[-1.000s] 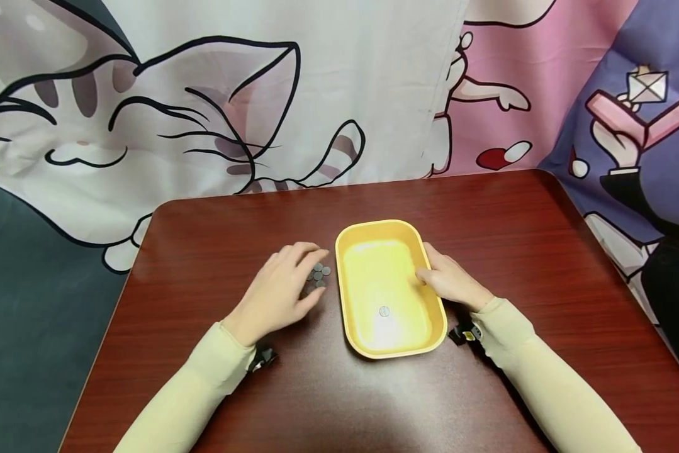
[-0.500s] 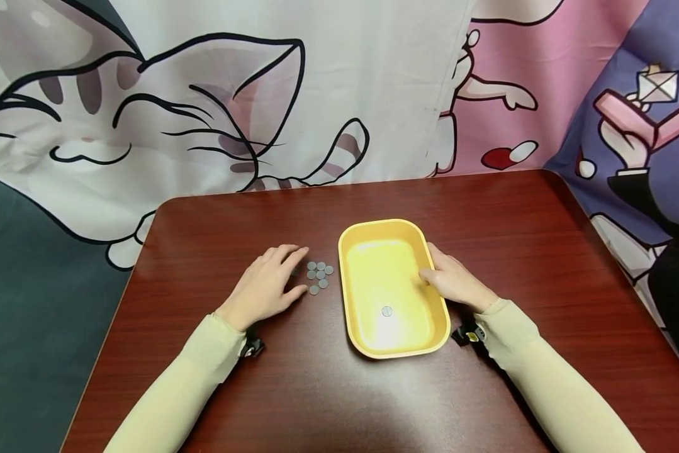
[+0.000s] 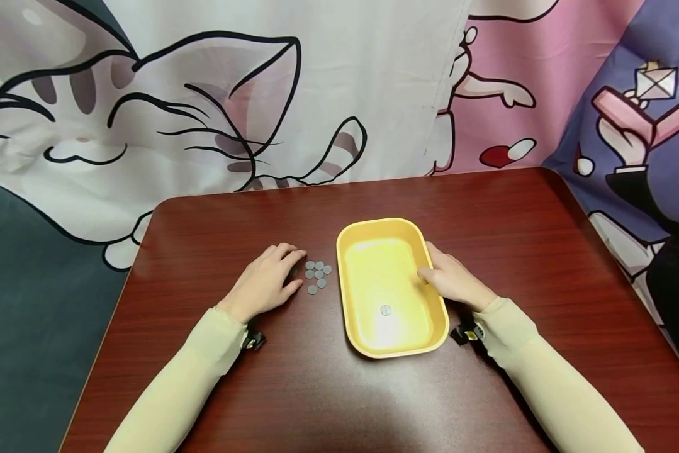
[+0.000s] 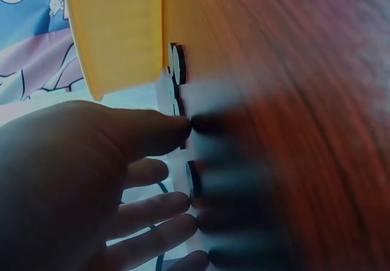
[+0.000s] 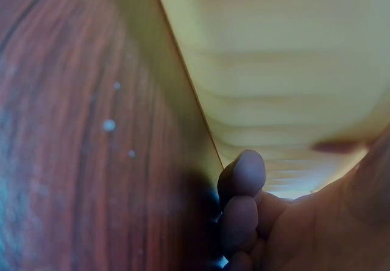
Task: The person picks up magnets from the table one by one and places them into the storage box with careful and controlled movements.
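Several small grey coin-like discs [image 3: 319,274] lie grouped on the table, left of a yellow plastic tray [image 3: 381,264]. Beside them my left hand [image 3: 260,283] rests with loosely spread fingers, the fingertips right at the tabletop. In the left wrist view one disc [image 4: 194,183] sits between the thumb and the other fingers. My right hand [image 3: 458,280] grips the tray's right wall, thumb over the rim and the other fingers outside. The right wrist view has curled fingers [image 5: 241,219] low against the tray's ribbed outer side. One disc [image 3: 386,310] lies inside the tray.
The reddish-brown wooden table [image 3: 328,402] has rounded far corners. Behind it hangs a printed cartoon curtain [image 3: 373,82]. A black object [image 3: 676,296] stands beyond the right edge.
My left hand has drawn back leftward from over the discs, uncovering most of them, then stayed nearly still. The right hand and the tray have kept their place.
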`<state>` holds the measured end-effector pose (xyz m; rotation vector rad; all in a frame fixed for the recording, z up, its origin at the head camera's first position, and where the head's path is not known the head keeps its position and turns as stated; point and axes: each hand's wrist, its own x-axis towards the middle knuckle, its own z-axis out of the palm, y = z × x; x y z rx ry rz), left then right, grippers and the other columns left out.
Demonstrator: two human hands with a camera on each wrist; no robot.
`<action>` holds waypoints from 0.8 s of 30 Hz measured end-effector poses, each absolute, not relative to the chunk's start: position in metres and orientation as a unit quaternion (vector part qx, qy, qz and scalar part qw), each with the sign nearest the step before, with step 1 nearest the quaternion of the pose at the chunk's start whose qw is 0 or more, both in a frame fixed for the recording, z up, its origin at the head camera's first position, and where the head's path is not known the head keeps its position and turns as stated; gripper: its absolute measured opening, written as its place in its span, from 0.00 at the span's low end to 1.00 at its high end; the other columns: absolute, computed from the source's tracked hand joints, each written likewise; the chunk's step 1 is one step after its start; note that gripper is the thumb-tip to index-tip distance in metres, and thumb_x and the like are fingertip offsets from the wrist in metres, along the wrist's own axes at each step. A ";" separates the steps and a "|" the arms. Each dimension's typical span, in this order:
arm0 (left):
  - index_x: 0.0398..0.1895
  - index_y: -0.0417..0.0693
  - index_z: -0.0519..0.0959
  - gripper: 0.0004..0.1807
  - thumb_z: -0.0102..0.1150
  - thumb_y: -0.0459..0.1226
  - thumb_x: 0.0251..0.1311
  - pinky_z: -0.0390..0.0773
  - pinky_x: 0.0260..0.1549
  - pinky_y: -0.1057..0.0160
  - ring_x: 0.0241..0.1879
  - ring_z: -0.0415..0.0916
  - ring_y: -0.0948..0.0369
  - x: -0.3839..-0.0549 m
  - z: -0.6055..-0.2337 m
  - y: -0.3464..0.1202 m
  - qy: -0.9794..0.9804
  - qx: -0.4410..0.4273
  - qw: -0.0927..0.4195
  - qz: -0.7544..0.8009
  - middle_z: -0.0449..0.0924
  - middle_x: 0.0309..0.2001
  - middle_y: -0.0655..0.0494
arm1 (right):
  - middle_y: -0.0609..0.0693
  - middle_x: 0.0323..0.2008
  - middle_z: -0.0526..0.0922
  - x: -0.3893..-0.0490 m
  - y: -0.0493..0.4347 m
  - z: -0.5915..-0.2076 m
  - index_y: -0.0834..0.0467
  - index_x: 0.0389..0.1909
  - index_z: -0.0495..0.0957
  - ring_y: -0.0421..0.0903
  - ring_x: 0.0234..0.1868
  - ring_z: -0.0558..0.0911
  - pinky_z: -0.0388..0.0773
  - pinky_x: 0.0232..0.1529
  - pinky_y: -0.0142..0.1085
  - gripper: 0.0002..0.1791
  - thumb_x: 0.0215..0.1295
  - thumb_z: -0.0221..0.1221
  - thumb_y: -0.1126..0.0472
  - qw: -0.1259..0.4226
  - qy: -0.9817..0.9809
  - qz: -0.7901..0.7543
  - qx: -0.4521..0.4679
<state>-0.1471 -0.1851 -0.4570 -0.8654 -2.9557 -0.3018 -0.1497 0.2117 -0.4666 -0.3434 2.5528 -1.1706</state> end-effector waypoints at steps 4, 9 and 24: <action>0.56 0.45 0.81 0.18 0.66 0.39 0.64 0.81 0.53 0.51 0.52 0.77 0.50 -0.148 -0.459 -0.184 -0.953 -0.285 0.038 -0.094 0.77 0.54 0.50 | 0.58 0.37 0.81 -0.150 0.211 -0.467 0.65 0.64 0.66 0.46 0.33 0.83 0.83 0.34 0.36 0.25 0.65 0.51 0.66 0.157 0.890 -0.410 -0.120; 0.46 0.45 0.81 0.10 0.65 0.36 0.64 0.80 0.48 0.53 0.44 0.77 0.50 -0.150 -0.460 -0.181 -0.950 -0.294 0.053 -0.090 0.76 0.45 0.50 | 0.59 0.37 0.81 -0.149 0.211 -0.466 0.65 0.66 0.65 0.46 0.33 0.84 0.84 0.34 0.38 0.27 0.66 0.51 0.66 0.158 0.891 -0.410 -0.119; 0.41 0.41 0.73 0.05 0.59 0.28 0.66 0.78 0.40 0.54 0.34 0.74 0.49 -0.150 -0.457 -0.176 -0.947 -0.305 0.040 -0.092 0.73 0.34 0.47 | 0.58 0.36 0.80 -0.150 0.211 -0.466 0.64 0.66 0.65 0.47 0.33 0.83 0.85 0.34 0.38 0.27 0.65 0.51 0.66 0.161 0.892 -0.408 -0.113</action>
